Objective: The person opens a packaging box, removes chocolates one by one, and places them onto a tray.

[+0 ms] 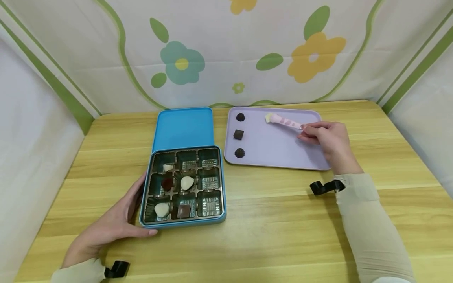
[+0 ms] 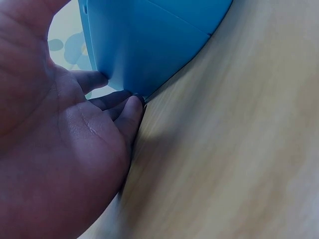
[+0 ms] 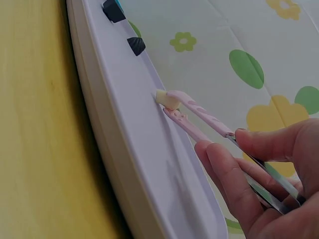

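Note:
My right hand [image 1: 330, 139] holds pink-tipped metal tongs [image 3: 204, 115] above the lilac tray [image 1: 276, 153]. Their tips pinch a small cream-coloured chocolate [image 3: 167, 98], close over the tray's surface near its back edge. At the left, my left hand [image 1: 120, 218] holds the near left corner of a blue tin [image 1: 184, 224], thumb along the front and fingers against the side wall [image 2: 134, 45]. White chocolates lie in the tin's back left, centre and front left compartments. A dark brown chocolate [image 1: 167, 183] sits in the middle left one and a brown square [image 1: 183, 211] at front centre.
The tin's blue lid [image 1: 184, 127] lies behind it. Two round dark chocolates [image 1: 240, 117] and a dark square [image 1: 238, 135] form a column at the tray's left end. A floral cloth [image 1: 226, 55] hangs behind the wooden table [image 1: 269, 228].

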Action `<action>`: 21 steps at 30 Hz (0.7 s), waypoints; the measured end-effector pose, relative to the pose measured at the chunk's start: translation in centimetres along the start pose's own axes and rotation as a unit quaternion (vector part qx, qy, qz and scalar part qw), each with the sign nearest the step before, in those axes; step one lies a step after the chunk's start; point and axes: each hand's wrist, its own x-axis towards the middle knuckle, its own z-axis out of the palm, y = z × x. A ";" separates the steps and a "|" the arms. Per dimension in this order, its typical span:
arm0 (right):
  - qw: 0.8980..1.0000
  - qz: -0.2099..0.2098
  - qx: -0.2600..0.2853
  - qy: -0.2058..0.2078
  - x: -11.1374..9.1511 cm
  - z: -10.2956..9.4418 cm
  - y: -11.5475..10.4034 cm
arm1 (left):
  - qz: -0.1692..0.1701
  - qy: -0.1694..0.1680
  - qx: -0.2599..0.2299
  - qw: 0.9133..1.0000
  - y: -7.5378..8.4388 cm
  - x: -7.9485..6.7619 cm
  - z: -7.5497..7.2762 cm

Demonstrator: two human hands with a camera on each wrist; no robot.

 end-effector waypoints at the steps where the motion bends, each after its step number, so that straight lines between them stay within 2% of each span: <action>1: 1.000 0.000 0.003 0.001 0.0 -0.1 0.0 | -0.003 0.001 0.000 1.000 0.0 0.0 0.0; 6: 1.000 -0.005 0.001 0.011 0.0 -0.5 0.0 | -0.005 0.000 -0.005 1.000 -0.1 0.1 0.0; 15: 0.996 -0.011 -0.060 0.061 -0.2 -0.7 -0.4 | -0.001 0.001 0.006 1.000 -0.1 0.1 0.0; 21: 0.994 -0.021 -0.081 0.070 -0.2 -0.6 -0.5 | 0.003 0.002 0.010 1.000 -0.1 0.1 0.0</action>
